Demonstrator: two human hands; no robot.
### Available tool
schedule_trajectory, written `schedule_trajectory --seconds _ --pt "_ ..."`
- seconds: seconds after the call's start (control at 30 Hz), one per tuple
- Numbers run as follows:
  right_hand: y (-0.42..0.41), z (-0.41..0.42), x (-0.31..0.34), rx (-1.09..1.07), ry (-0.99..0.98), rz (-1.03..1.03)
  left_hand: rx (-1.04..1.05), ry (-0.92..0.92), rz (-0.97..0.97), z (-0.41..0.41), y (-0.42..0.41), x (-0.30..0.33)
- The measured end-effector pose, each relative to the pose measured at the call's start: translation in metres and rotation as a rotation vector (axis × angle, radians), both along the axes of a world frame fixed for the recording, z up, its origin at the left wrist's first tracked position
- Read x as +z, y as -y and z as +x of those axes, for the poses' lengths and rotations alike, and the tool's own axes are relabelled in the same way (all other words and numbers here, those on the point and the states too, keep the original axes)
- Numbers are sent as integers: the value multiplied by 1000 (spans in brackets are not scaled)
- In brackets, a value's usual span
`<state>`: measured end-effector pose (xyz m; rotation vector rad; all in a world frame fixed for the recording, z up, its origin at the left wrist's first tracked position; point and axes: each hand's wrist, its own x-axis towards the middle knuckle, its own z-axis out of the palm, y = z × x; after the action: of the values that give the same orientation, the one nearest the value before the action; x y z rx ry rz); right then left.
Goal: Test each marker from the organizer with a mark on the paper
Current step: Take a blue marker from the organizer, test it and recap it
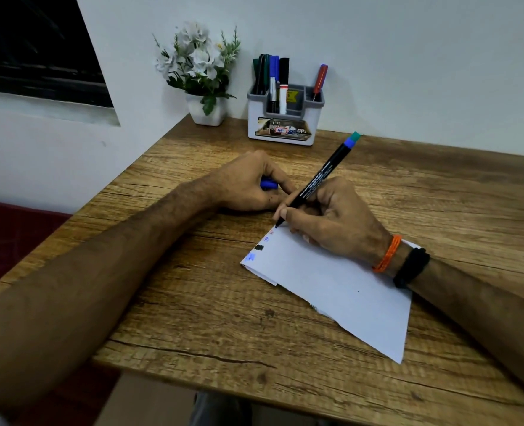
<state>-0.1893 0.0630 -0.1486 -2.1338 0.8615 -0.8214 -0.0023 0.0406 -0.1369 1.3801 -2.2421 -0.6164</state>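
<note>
A white sheet of paper (340, 287) lies on the wooden table, with small red, blue and black marks along its far left corner. My right hand (331, 216) grips a slim black marker (322, 176) with a blue and teal end; its tip touches the paper's top corner. My left hand (248, 182) rests on the table just left of it, closed around a blue cap (268, 184). At the back stands the white and grey organizer (285, 124), holding green, blue and black markers and a red-handled tool (319, 81).
A white pot of artificial white flowers (200, 75) stands left of the organizer against the wall. The table's left and near edges (193, 385) are close to my forearms. A dark red seat (11, 235) lies below left.
</note>
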Motion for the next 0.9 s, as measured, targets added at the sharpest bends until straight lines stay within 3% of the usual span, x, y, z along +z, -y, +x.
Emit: schedule_trajectory --seconds 0.9 --pt "3 0 -3 -19 11 -4 -7 6 4 0 0 1"
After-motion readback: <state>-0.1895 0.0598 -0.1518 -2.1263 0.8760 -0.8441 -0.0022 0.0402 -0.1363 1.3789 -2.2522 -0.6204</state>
